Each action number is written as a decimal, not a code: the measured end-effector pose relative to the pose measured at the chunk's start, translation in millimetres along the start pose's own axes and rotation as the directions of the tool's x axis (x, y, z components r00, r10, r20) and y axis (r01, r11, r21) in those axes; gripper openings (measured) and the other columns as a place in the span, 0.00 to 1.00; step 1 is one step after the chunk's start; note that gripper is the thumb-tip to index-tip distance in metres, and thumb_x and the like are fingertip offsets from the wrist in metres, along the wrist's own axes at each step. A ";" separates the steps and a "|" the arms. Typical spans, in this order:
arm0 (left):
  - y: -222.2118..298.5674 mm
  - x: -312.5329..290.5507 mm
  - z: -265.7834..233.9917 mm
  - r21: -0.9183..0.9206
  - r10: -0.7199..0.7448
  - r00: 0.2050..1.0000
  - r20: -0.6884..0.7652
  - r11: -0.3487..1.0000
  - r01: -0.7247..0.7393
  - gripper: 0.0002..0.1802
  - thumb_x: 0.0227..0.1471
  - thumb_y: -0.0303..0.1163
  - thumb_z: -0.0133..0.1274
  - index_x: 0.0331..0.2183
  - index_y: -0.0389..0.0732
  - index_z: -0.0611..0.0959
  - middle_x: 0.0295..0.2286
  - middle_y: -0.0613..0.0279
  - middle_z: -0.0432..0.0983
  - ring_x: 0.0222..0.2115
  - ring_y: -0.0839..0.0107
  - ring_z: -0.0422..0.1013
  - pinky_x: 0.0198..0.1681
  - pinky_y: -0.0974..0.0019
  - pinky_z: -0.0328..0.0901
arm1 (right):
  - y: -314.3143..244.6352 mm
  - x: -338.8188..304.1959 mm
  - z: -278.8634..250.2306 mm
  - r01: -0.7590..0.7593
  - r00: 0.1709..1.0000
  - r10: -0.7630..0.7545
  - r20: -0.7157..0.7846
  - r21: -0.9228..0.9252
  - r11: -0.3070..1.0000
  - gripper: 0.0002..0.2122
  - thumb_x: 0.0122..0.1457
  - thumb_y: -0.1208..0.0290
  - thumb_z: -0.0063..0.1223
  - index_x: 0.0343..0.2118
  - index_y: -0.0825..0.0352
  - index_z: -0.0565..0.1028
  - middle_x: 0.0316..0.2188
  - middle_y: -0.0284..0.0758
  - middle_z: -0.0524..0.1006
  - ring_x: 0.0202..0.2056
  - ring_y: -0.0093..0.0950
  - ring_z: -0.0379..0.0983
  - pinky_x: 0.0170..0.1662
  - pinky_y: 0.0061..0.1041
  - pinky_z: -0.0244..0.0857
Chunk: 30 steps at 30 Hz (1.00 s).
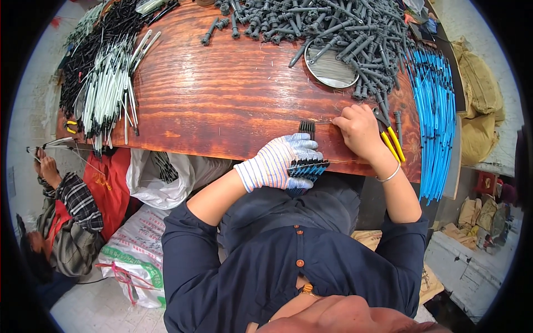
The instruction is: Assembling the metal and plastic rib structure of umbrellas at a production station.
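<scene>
The blue-and-black bundle (311,168) sits inside the gloved left hand (276,161), its fingers (305,153) curled closed around it, black tips (307,128) poking past them over the counter (211,114). Just beyond, the bare right hand (360,130) has its fingers pinched together on what looks like a thin wire (325,122) by those tips. Pliers (390,146) lie beside that hand; farther off, a dish (337,86) and heaped grey parts (355,33).

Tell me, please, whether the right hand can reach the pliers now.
Probably yes: the pliers lie on the table close beside the right hand, with nothing visible between, though that hand seems to pinch a thin strand.
</scene>
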<state>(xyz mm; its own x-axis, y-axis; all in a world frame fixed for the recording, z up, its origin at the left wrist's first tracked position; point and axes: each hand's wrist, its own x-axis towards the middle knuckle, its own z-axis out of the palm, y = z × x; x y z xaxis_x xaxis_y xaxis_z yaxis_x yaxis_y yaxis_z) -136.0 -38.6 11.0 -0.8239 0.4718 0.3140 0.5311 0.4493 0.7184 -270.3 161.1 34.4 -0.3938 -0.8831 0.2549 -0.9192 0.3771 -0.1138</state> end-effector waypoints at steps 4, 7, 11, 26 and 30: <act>-2.2 2.0 0.1 -0.018 -0.011 0.998 0.063 1.000 0.012 0.30 0.31 0.46 0.64 0.39 0.41 0.78 0.40 0.56 0.72 0.45 0.55 0.66 0.52 0.57 0.58 | 1.1 2.4 1.5 0.025 1.000 -0.026 -0.012 -0.009 1.000 0.05 0.39 0.79 0.51 0.22 0.63 0.75 0.20 0.31 0.67 0.27 0.31 0.66 0.31 0.29 0.56; -1.4 0.9 0.2 -0.014 -0.024 0.999 0.043 1.000 0.024 0.30 0.32 0.46 0.63 0.38 0.41 0.78 0.40 0.57 0.72 0.45 0.55 0.65 0.52 0.57 0.58 | -0.8 -4.4 6.4 -0.013 1.000 0.012 0.016 0.036 0.999 0.06 0.39 0.79 0.51 0.22 0.63 0.75 0.20 0.31 0.67 0.27 0.31 0.65 0.31 0.29 0.56; -5.5 -0.3 3.7 0.006 0.007 0.999 0.045 1.000 -0.008 0.29 0.32 0.47 0.62 0.37 0.41 0.78 0.39 0.58 0.72 0.45 0.55 0.65 0.52 0.57 0.59 | 0.6 2.6 -0.7 -0.006 1.000 0.006 0.010 0.028 1.000 0.06 0.39 0.79 0.51 0.23 0.63 0.75 0.21 0.32 0.67 0.27 0.31 0.66 0.30 0.29 0.56; -6.1 0.9 2.7 0.009 0.004 0.998 0.070 1.000 -0.004 0.31 0.33 0.48 0.61 0.40 0.42 0.76 0.40 0.58 0.72 0.47 0.54 0.63 0.52 0.57 0.58 | -10.9 4.7 10.0 -0.017 1.000 0.017 0.001 0.072 0.997 0.04 0.41 0.77 0.47 0.22 0.64 0.72 0.20 0.33 0.67 0.26 0.32 0.68 0.29 0.31 0.60; -4.5 0.8 1.0 -0.009 -0.024 0.995 0.101 1.000 0.025 0.32 0.34 0.49 0.61 0.42 0.43 0.76 0.43 0.56 0.71 0.50 0.54 0.62 0.55 0.56 0.55 | -22.0 14.1 17.7 -0.019 1.000 0.021 -0.017 0.101 0.995 0.04 0.41 0.77 0.48 0.22 0.64 0.72 0.20 0.33 0.67 0.26 0.32 0.68 0.29 0.31 0.61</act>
<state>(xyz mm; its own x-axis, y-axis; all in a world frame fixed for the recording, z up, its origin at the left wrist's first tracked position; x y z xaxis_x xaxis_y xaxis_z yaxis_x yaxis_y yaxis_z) -138.9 -39.5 7.4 -0.8120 0.5354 0.2325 0.5087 0.4537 0.7317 -255.6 135.4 23.5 -0.4132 -0.8701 0.2688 -0.9063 0.3639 -0.2150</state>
